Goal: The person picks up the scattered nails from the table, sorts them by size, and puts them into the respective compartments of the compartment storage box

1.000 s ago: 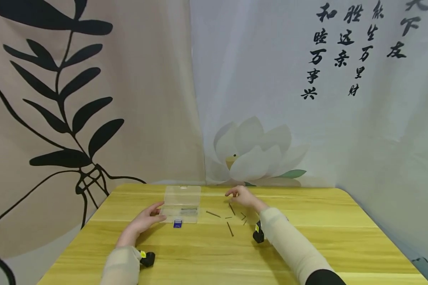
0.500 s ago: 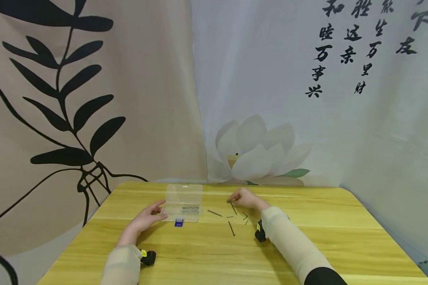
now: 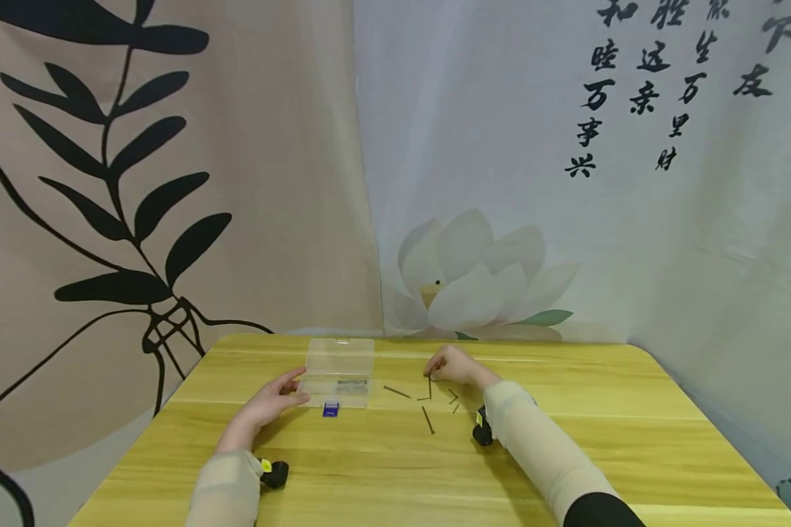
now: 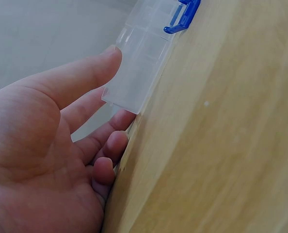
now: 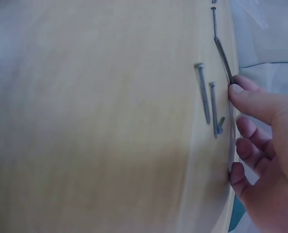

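A clear plastic box with a blue latch stands on the table, its lid raised at the back. My left hand holds the box's left end, thumb at the front and fingers curled behind. Thin metal pieces lie inside, towards the right. Right of the box, my right hand pinches one end of a dark nail between thumb and index finger, its other end pointing down towards the table. Loose nails lie nearby, including a long one, another nearer me and short ones.
The wooden table reaches back to a printed cloth backdrop. A small black wrist camera sits at the left sleeve, and another black camera at the right sleeve.
My right hand has lowered onto the rearmost nail, taken hold of its end and turned it more upright in the head view. The left hand stays at the box.
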